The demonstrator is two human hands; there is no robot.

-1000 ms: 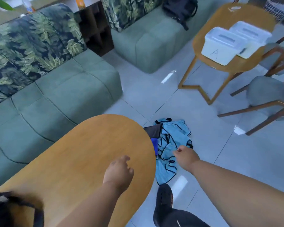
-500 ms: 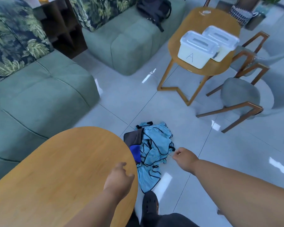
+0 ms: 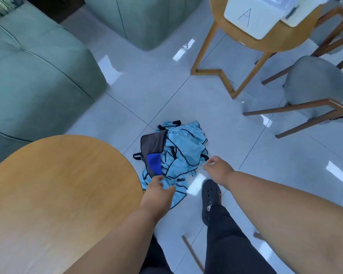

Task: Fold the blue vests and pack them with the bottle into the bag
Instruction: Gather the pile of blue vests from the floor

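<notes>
Item: blue vests (image 3: 183,153), crumpled in one heap on the tiled floor (image 3: 216,123) just beside the near wooden table (image 3: 53,186); black-trimmed edges tangled together. Item: bag (image 3: 153,144), dark grey, lying partly under the heap's left side, a strap loop showing at its lower left. Item: a bright blue object (image 3: 154,164) against the bag, possibly the bottle; cannot be confirmed. Left hand (image 3: 158,194): reaches down over the heap's near edge, fingers loosely bent, holding nothing visible; contact uncertain. Right hand (image 3: 218,170): fingers curled narrow at the heap's right edge near a black strap end; whether it pinches cloth cannot be told. Risks: lifting one vest may drag the tangled others and the bag along; the blue object could roll away across the glossy floor; the person's shoe (image 3: 210,198), close by, might tread on trailing cloth.
</notes>
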